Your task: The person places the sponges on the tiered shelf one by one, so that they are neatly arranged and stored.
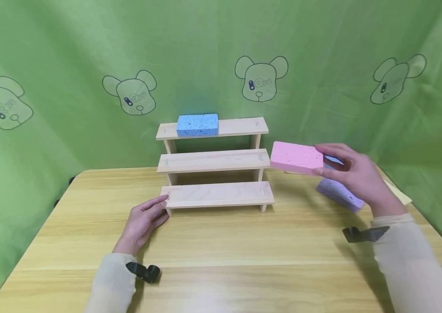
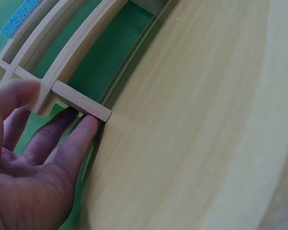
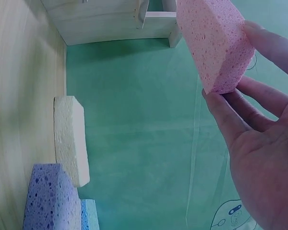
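A three-step wooden display shelf [image 1: 217, 195] stands on the table. My left hand [image 1: 145, 222] holds the left end of its lowest step; in the left wrist view the thumb is on the board [image 2: 81, 43] and the fingers [image 2: 89, 127] are against the leg. My right hand [image 1: 355, 174] pinches a pink sponge [image 1: 297, 157] by its right end, raised above the table to the right of the middle step. On the top step, toward the left, lies a blue sponge [image 1: 197, 125]. The two lower steps hold nothing.
Under and behind my right hand lie a purple sponge [image 1: 338, 194], another blue sponge [image 3: 90, 215] and a cream sponge [image 3: 69, 139]. A pale yellow piece [image 1: 398, 192] shows beside the right wrist. A green curtain [image 1: 205, 52] hangs behind the table [image 1: 221, 256].
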Demonstrator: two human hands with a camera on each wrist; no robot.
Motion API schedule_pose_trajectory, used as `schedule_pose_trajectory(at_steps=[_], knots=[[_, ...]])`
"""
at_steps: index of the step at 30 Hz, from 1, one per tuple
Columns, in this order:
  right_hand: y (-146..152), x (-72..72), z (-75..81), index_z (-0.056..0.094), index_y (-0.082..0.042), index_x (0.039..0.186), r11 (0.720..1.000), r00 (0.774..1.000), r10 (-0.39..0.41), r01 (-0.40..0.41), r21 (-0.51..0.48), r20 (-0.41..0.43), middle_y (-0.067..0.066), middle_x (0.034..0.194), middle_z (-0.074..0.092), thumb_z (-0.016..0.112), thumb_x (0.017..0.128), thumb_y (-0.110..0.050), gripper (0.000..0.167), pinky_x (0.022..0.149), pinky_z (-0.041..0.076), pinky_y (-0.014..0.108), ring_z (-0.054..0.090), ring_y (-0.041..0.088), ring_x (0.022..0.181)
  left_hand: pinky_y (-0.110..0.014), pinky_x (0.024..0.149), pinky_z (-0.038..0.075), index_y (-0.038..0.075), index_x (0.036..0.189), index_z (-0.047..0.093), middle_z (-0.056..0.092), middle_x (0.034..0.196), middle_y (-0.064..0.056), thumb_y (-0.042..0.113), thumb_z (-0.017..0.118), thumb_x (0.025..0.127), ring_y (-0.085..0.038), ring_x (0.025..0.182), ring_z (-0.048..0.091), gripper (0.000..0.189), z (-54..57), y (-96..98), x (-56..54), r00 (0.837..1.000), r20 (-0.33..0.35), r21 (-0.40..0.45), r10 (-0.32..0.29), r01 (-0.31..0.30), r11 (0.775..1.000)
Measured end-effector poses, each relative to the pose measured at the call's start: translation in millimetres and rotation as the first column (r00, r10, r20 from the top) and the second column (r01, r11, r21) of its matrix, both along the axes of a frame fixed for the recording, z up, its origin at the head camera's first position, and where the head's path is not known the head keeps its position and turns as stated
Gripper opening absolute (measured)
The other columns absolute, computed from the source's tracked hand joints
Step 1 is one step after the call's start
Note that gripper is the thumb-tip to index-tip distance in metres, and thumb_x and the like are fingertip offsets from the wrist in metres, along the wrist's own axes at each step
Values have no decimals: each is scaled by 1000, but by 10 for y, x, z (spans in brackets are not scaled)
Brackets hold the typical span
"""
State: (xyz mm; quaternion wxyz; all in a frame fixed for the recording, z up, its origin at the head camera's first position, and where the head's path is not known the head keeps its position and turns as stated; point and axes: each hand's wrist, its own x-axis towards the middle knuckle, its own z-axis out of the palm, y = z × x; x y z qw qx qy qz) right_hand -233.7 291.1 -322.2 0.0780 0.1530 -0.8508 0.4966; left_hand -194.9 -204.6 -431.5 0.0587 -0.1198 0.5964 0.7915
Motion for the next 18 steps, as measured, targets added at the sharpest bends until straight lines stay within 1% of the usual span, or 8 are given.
schedule_pose_trajectory(at_steps=[2,5,11,18], knots=[[-15,1,1,56,-1,136,1000,1000,6,-6,-3,-8,3,133,50,76,86,-6,54,95,45,14,55,0,115,-33,95,52,-1,132,58,45,145,-17,4,66,93,-28,119,57,40,-2,0,-3,1000,-4,0,-6,6,1000],[-40,-1,-2,57,0,135,1000,1000,23,-24,-18,-12,4,133,51,76,86,-4,53,97,45,17,54,2,116,-34,95,53,-1,131,60,46,145,-17,3,67,93,-28,118,58,39,-7,4,-3,1000,-4,7,2,-2,1000],[-79,1,7,56,4,135,998,999,42,-43,-47,-28,6,133,51,75,85,2,53,98,45,18,54,4,118,-35,95,52,-2,132,58,45,145,-17,3,66,93,-28,118,58,40,-14,11,-2,1000,-14,4,-8,9,1000],[-181,-59,25,58,4,132,996,997,67,-69,-60,-45,8,133,51,77,83,0,53,98,45,21,54,9,119,-34,95,52,-4,133,56,46,145,-17,3,66,93,-27,117,59,42,-3,8,2,1000,-13,1,-4,4,1000]])
